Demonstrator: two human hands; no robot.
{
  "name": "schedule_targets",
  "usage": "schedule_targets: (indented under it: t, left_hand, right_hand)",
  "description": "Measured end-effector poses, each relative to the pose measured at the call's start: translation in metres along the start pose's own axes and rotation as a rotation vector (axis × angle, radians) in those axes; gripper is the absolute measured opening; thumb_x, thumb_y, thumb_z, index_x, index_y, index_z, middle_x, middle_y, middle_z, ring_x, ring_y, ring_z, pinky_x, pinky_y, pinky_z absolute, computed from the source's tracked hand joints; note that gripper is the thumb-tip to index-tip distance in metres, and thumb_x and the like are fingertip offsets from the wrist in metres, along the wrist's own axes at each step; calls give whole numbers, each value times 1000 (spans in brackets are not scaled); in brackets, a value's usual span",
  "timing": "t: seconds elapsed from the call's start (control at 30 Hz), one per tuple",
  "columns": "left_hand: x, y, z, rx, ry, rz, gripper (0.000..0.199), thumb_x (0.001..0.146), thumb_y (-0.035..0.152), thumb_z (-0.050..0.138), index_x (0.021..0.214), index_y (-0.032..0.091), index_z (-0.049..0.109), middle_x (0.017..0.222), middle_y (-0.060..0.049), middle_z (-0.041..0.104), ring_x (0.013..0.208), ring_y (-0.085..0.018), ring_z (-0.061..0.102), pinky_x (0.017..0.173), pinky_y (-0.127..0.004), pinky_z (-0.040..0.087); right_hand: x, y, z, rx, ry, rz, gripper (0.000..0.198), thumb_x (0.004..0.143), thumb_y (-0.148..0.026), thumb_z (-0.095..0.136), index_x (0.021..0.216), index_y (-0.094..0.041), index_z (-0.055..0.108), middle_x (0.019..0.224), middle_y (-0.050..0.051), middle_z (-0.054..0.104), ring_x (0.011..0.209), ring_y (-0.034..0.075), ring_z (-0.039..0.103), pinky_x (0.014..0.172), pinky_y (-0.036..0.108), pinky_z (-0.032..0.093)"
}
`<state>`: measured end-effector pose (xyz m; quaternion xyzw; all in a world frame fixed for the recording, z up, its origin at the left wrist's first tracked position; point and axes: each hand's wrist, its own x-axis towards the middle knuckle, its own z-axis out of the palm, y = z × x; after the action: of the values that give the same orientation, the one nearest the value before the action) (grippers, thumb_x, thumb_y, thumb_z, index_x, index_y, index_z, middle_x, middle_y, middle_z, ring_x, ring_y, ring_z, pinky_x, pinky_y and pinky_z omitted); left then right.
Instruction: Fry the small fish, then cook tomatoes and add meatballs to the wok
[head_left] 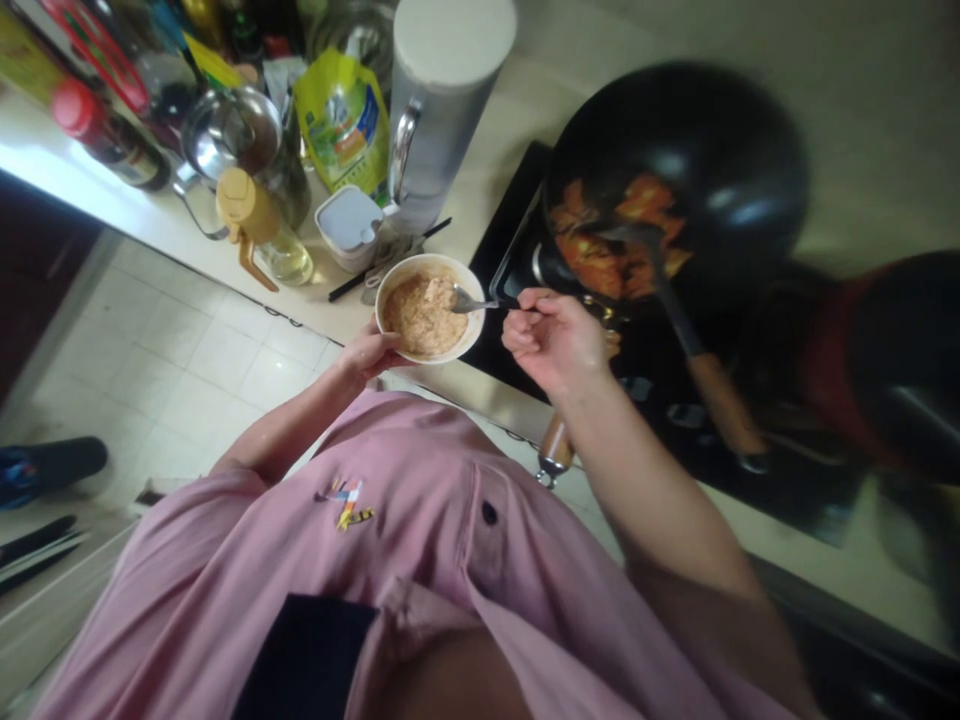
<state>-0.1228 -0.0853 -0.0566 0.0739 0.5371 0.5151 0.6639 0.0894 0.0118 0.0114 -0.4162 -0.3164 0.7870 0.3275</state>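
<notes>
My left hand [373, 352] grips the near left side of a white bowl [475, 335], its thumb on the rim. A pale tan, lumpy mixture [420, 322] lies in the bowl. Between the closed fingers of my right hand [551, 335] is the dark handle of a metal fork [471, 301], with its head in the mixture; some of the mixture sits heaped at its tip. To the right, a black wok [739, 190] stands on the stove and holds orange-red food [649, 200]. A spatula [720, 400] with a wooden handle leans in the wok.
Along the counter stand a tall lidded pitcher [442, 110], a yellow-green bag [343, 120], a white lidded container [349, 222], an oil bottle [281, 255] and a red-capped bottle [112, 135]. The wok's wooden handle [556, 445] juts toward my body. A dark red pot [892, 360] stands far right.
</notes>
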Motion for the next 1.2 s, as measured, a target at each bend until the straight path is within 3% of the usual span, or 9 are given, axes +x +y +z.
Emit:
schedule_targets:
  t: [0.23,0.33,0.4,0.5,0.6,0.73,0.9,1.07,1.2]
  left_hand:
    - [14,7,-7,3,-64,-4,81,57,0,62,135,19,49,105,-9,72,96,-29,71,89,-59,59]
    - [9,14,-14,186,-67,-23,74,63,8,72,134,17,51,99,-9,71,90,-27,71,84,-50,61]
    - [-2,22,-21,399,30,95,71,65,17,80,132,18,54,100,-8,69,88,-24,69,82,-42,61]
    - [-20,37,-22,621,224,460,59,66,23,84,122,21,63,111,-8,65,94,-19,65,84,-30,58]
    - [-23,47,-5,640,164,613,45,68,21,83,111,20,68,106,-6,65,89,-18,64,82,-29,57]
    - [-3,49,28,364,-63,380,45,62,14,85,103,17,66,90,-4,68,87,-22,68,82,-35,57]
    - [12,46,40,223,-144,218,31,64,14,83,88,15,64,74,-3,67,87,-25,71,82,-37,59]
    - [7,47,43,231,-246,248,56,54,18,90,104,19,65,90,-2,71,96,-26,71,85,-36,58]
    - [5,40,51,145,-92,196,67,60,18,88,121,26,62,95,0,70,100,-23,70,84,-29,55]
  right_hand:
    - [6,-3,9,6,-2,-11,8,65,-24,58,69,-20,52,48,-4,41,43,7,35,38,15,25]
    - [9,-3,8,-25,-5,-25,10,65,-26,58,70,-21,52,49,-4,41,44,8,34,38,16,25]
    - [10,-3,7,-61,-8,-36,11,65,-27,59,71,-21,51,50,-4,40,44,8,34,38,17,25]
    - [10,-5,6,-118,-23,-52,13,67,-31,60,72,-22,50,51,-4,38,43,9,34,37,20,26]
    - [11,-8,7,-147,-49,-53,16,68,-33,60,73,-24,49,53,-5,38,44,9,35,37,21,26]
    - [11,-6,12,-140,-58,-52,16,68,-34,60,73,-23,49,52,-5,37,43,9,33,38,21,25]
    - [-3,-1,25,-252,17,-232,13,73,-34,58,71,-23,53,52,-4,45,43,10,39,40,21,24]
    - [-29,-4,35,-872,-116,-634,15,85,-25,53,76,-22,64,68,2,63,58,14,54,58,29,43]
    - [-33,-4,36,-1305,-352,-878,18,88,-18,49,84,-22,65,76,4,65,71,18,57,70,32,47]
